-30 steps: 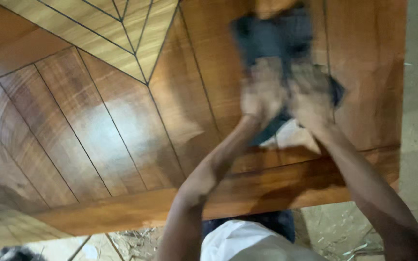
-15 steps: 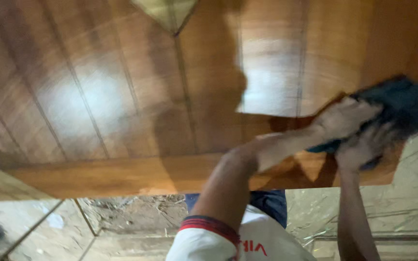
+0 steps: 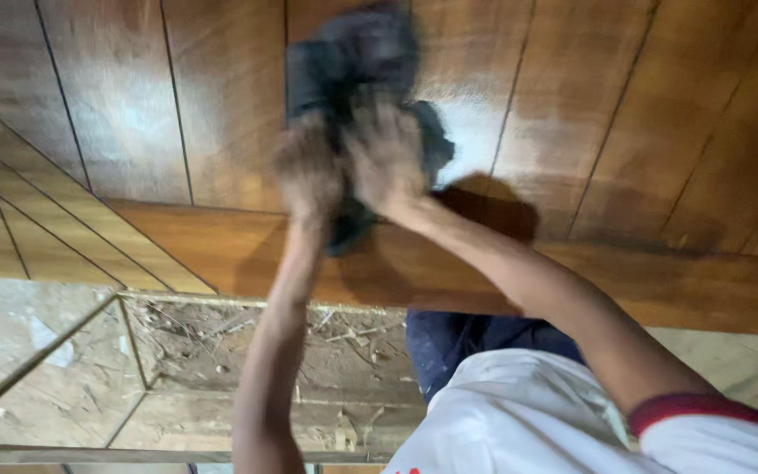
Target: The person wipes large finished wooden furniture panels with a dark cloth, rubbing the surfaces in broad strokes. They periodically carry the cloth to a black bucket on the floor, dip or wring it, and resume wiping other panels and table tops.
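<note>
Both hands press one dark cloth (image 3: 357,61) flat against the glossy wooden panel (image 3: 616,132), side by side near the middle of the view. The left hand (image 3: 309,171) lies on the cloth's lower left part, fingers closed down over it; the right hand (image 3: 388,158) sits just beside it, palm down and fingers curled into the fabric. Both are blurred, so finger detail cannot be told.

Risks, as judged from this position: the cloth is bunched and hangs loose past the fingers at the top, so a fold could slip out from under the palms and leave bare skin dragging on the finish. The panel's near edge (image 3: 221,254) is close under the wrists; a stroke carried too far towards the body could run the cloth off that edge. The person leans in with both arms extended, and the floor (image 3: 247,351) below is littered with chips and debris, which makes poor footing.

The cloth is dark blue-black, soft, crumpled and thick in the middle. The panel shows warm brown grain, thin inlaid dark lines and a bright sheen either side of the cloth.
</note>
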